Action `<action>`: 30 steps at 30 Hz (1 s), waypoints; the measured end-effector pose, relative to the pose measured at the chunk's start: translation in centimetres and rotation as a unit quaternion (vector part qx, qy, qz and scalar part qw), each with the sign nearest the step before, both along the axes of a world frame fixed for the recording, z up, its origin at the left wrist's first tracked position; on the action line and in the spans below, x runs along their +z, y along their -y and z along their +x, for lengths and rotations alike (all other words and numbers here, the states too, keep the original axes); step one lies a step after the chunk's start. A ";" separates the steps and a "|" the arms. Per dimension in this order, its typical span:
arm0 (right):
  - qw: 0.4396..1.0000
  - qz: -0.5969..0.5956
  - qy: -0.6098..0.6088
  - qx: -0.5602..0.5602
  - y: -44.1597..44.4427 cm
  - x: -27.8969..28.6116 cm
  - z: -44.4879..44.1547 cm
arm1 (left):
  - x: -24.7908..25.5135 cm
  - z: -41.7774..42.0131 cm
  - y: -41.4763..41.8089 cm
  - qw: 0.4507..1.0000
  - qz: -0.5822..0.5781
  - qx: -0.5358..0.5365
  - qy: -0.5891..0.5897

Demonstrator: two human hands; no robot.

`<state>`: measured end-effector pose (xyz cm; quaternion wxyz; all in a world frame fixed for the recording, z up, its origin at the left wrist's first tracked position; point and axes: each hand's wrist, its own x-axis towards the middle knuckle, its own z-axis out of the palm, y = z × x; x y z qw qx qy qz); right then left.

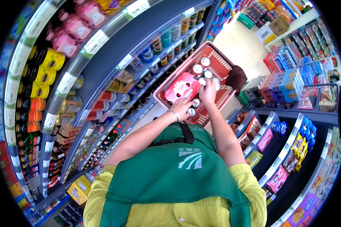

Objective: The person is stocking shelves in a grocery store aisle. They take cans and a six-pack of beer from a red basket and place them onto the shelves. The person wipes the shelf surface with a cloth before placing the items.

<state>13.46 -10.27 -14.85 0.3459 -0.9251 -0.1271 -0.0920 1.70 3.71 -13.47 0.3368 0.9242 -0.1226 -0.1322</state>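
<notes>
Before me is a red plastic shopping basket [185, 60] with a pink-wrapped multipack of cans [182, 87] lying in its left part. My left hand [182, 109] grips the near edge of the pack. My right hand [207, 91] reaches in at the pack's right end, its fingertips close to a loose can [202, 82]; whether they grip it is hidden. Several loose cans stand beyond the pack, among them a silver-topped can [197, 69]. Two more cans, one of them a silver-topped can [191, 111], stand between my wrists.
Shelves of canned and bottled drinks [159, 54] line the left side. A dark brown cloth [237, 78] hangs over the basket's right rim. On the right are shelves of bagged snacks [299, 147] and wrapped drink packs [278, 85]. Pale tiled floor [238, 46] shows beyond the basket.
</notes>
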 end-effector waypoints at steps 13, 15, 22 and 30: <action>0.932 -0.254 -0.225 0.128 7.2 -4.4 6.3 | -3.6 -0.3 3.9 0.981 0.031 0.013 -0.190; 0.934 -0.253 -0.225 0.115 6.9 -4.9 6.4 | -3.7 -0.8 3.8 0.977 0.023 0.037 -0.210; 0.963 -0.127 -0.228 0.073 9.5 -4.2 6.8 | -2.7 -0.2 4.0 0.978 -0.063 0.114 -0.166; 0.859 0.117 -0.469 0.168 9.1 6.6 4.3 | 1.3 3.3 4.2 0.979 -0.147 0.137 0.018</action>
